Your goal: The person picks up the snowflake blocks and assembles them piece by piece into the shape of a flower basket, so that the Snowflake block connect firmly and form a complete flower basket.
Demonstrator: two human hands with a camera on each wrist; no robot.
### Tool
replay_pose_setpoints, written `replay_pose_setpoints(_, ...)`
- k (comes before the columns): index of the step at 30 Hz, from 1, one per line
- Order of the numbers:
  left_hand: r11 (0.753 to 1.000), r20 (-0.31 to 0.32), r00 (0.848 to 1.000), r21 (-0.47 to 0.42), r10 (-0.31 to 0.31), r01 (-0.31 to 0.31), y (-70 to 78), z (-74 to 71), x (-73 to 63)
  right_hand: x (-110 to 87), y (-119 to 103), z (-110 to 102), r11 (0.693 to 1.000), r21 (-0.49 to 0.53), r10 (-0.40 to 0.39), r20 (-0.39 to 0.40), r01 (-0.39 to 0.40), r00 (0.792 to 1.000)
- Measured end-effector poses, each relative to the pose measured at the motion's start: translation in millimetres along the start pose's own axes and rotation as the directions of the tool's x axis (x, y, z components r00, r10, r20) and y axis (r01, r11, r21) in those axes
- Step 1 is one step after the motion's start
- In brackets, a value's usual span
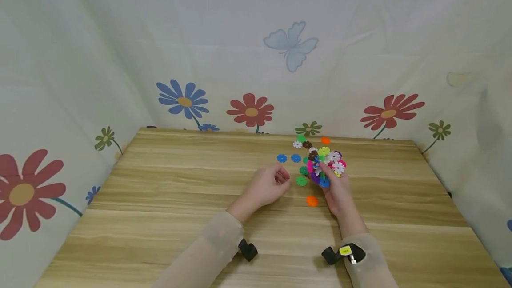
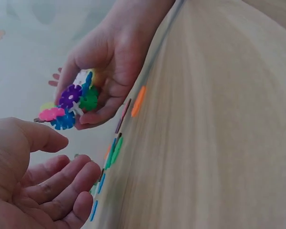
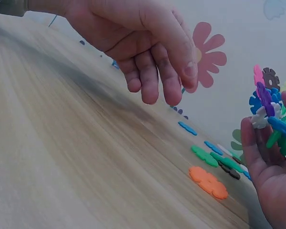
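My right hand (image 1: 339, 190) grips a cluster of interlocked plastic snowflake discs (image 2: 72, 98) in purple, blue, pink, green, white and other colours, thumb over its near side. The cluster is held up above the table. To its left, my left hand (image 1: 269, 186) hovers with fingers loosely curled and nothing in them; the left wrist view shows its palm bare. Nearest to the left hand lie two blue discs (image 1: 282, 158) and a green disc (image 1: 302, 181). An orange disc (image 3: 208, 182) lies flat on the table closer to me, between the two hands.
More loose discs lie behind the cluster, among them a white disc (image 1: 297, 144), a brown disc (image 1: 306, 145) and an orange disc (image 1: 326, 140) near the back edge. The wooden table (image 1: 168, 181) meets a flower-printed curtain (image 1: 224, 34) at its back and sides.
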State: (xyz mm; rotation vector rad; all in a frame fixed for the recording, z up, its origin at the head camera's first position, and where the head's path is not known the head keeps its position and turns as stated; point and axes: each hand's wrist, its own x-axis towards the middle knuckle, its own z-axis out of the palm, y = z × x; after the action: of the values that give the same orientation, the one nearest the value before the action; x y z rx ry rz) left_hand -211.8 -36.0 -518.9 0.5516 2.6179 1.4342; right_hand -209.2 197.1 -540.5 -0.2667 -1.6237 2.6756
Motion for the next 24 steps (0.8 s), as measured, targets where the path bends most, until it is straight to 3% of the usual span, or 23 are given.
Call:
replay_pose_setpoints(8,1.0,-0.031,0.999,-0.027,-0.012,0.011,-2.3,4.2,3.0,0.5,3,2,0.999,-0.049,-0.021,0.025,0.022,0.999)
replay_pose_setpoints(11,0.994,-0.047,0.999,-0.109,-0.023,0.018,2.1,5.9,5.0,-0.7,7,2,0.984,-0.142,-0.097,0.088,0.109,0.991)
replay_pose_setpoints(13,0.981,-0.051,0.998,-0.193,-0.038,0.027,5.5,7.2,5.6,-1.9,10,2,0.953,-0.223,-0.178,0.138,0.206,0.974)
replay_pose_setpoints(17,0.927,-0.04,0.992,-0.362,-0.121,0.098,9.3,8.7,4.9,-3.3,14,3,0.867,-0.325,-0.317,0.225,0.378,0.921)
replay_pose_setpoints(21,0.854,-0.011,0.976,-0.487,-0.218,0.185,10.4,8.0,5.3,-2.2,16,4,0.801,-0.342,-0.388,0.326,0.49,0.862)
replay_pose_setpoints(24,0.791,0.014,0.966,-0.571,-0.259,0.22,10.6,6.0,6.7,-1.9,17,4,0.75,-0.377,-0.404,0.388,0.543,0.828)
